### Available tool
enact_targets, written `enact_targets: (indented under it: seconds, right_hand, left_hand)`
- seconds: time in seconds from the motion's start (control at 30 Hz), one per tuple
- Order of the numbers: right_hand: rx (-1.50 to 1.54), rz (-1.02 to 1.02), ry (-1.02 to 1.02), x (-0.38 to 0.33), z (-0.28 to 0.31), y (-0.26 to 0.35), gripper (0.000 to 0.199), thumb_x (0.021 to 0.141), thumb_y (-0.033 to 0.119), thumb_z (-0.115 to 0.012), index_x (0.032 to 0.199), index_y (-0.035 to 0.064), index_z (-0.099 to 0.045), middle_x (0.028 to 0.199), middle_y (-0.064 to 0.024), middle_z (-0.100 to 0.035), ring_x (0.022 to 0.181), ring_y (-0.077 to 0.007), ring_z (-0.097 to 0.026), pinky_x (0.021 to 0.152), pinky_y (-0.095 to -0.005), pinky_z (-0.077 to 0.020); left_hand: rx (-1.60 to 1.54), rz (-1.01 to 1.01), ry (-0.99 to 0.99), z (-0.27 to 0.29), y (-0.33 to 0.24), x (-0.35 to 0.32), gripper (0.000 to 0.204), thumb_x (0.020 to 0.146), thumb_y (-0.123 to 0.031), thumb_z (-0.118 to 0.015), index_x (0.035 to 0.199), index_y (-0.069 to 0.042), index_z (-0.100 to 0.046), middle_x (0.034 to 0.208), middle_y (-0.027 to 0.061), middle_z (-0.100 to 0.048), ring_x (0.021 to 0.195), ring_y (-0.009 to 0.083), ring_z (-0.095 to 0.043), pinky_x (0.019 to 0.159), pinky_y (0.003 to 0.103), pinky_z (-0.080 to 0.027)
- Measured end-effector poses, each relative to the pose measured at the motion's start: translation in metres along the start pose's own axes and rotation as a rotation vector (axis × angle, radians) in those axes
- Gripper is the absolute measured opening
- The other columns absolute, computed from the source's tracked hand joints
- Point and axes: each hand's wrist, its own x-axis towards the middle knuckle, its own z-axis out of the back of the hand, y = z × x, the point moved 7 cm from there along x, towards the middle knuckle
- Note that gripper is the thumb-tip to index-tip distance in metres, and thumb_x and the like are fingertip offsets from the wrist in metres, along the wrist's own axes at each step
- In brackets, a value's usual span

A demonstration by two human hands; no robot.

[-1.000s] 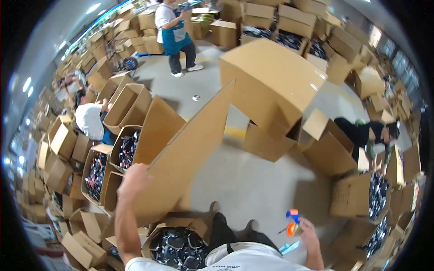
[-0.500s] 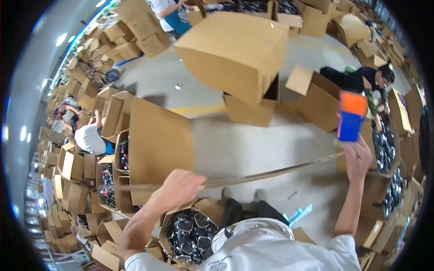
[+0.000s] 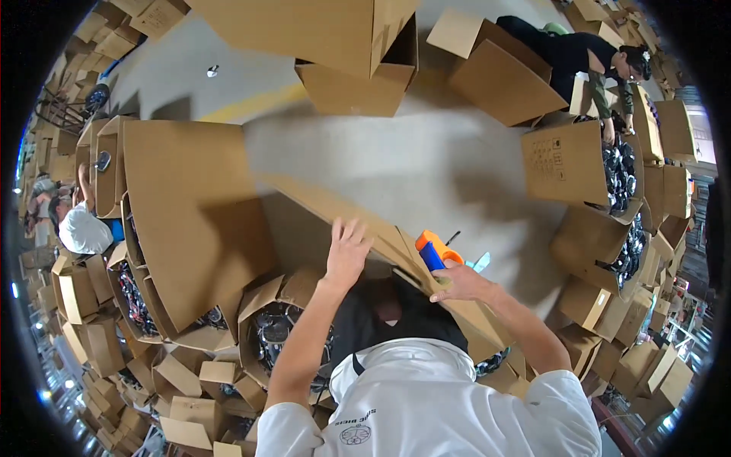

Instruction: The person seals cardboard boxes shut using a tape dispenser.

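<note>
A flattened brown cardboard box [image 3: 335, 207] lies tilted in front of me. My left hand [image 3: 347, 250] presses flat on it, fingers spread. My right hand [image 3: 460, 283] grips a blue and orange tape dispenser [image 3: 434, 250] against the cardboard's right part. Below the cardboard, dark trousers and my white shirt show. An open box of black round parts [image 3: 276, 329] stands by my left forearm.
Open cardboard boxes [image 3: 190, 206] ring me on the left and right, many filled with black parts [image 3: 618, 169]. A big box [image 3: 358, 84] stands ahead on the grey floor [image 3: 426, 160]. One person [image 3: 586, 53] bends over boxes at top right; another [image 3: 80, 228] crouches at left.
The cardboard has swung down toward me. My right hand came down from shoulder height with the tape dispenser onto the cardboard. My left hand shifted right onto its face.
</note>
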Motion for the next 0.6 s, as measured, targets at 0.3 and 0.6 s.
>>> enact_targets:
  seconds: [0.3, 0.6]
  right_hand:
    - [0.043, -0.011, -0.08, -0.001, -0.029, -0.033, 0.077, 0.068, 0.058, -0.08, 0.123, 0.0055, -0.063, 0.11, -0.022, -0.057, 0.104, -0.0383, -0.06, 0.088, -0.0432, -0.0489]
    - [-0.005, -0.159, -0.354, -0.025, 0.035, -0.064, 0.05, 0.077, 0.038, -0.076, 0.114, 0.0061, -0.066, 0.106, -0.0191, -0.058, 0.101, -0.0353, -0.06, 0.087, -0.0436, -0.0484]
  left_hand:
    - [-1.0, 0.997, -0.437, -0.048, 0.085, -0.048, 0.033, 0.098, -0.024, -0.058, 0.109, 0.008, -0.061, 0.088, 0.0072, -0.064, 0.086, 0.0132, -0.056, 0.083, 0.028, -0.046]
    - [-1.075, 0.991, -0.728, -0.056, 0.083, -0.067, 0.036, 0.087, -0.001, -0.052, 0.121, 0.007, -0.056, 0.109, 0.0102, -0.065, 0.098, 0.0142, -0.059, 0.087, 0.027, -0.046]
